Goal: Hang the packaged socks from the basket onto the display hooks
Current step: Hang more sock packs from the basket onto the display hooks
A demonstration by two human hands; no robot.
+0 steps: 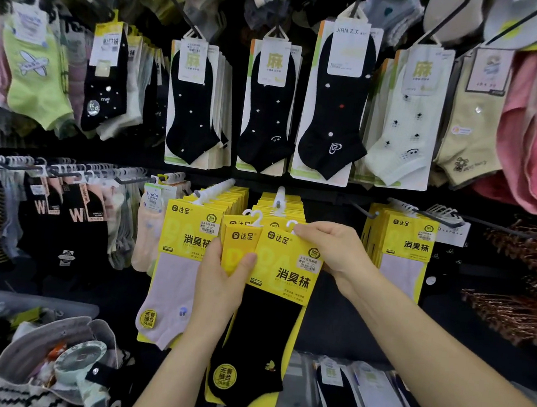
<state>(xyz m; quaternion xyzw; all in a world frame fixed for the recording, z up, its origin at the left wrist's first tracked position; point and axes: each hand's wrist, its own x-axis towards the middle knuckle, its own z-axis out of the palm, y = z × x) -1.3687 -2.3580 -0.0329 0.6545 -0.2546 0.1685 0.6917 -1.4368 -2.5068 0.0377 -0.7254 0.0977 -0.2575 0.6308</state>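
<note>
Our left hand (219, 284) grips the rear 达足 pack (239, 245); our right hand (331, 253) pinches the top of the front black-sock pack (281, 271), labelled 消臭袜.

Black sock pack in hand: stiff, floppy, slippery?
The black sock pack looks flat and card-backed, so probably stiff. Likely light: the right hand pinches only its top corner. Smooth card may slide off the stack the left hand grips.

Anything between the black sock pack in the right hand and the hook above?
Nothing visible: the hook tip juts free above the black sock pack pinched by the right hand. Spare packs gripped by the left hand sit beside it.
</note>
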